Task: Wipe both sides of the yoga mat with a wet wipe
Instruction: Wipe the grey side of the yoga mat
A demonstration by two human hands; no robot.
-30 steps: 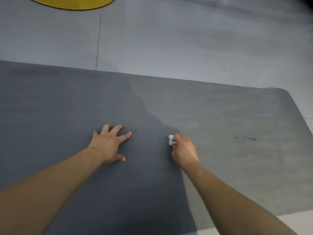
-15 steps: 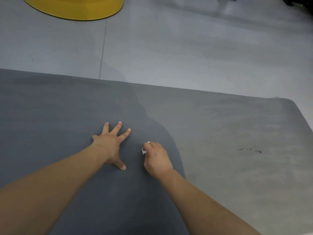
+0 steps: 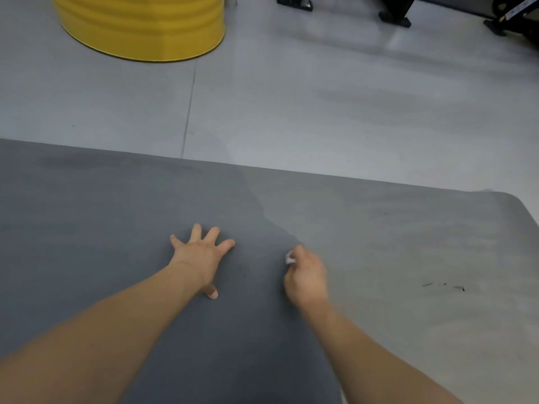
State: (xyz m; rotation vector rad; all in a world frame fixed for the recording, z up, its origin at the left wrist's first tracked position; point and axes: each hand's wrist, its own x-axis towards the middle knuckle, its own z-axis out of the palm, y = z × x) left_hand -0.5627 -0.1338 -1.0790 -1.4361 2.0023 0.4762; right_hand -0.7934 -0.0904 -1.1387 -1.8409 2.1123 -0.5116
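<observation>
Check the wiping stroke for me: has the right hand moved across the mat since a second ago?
Yes. The right hand, holding the wet wipe, swept left away from the black marks, then came partway back toward them.

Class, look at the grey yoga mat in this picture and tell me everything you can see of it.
The yoga mat lies flat and unrolled on a pale grey floor, with one rounded corner at far right. Its left part looks darker, seemingly damp; its right part is paler, with a few small black marks. The left hand presses flat on the dark part. The right hand holds a white wet wipe at the boundary.
</observation>
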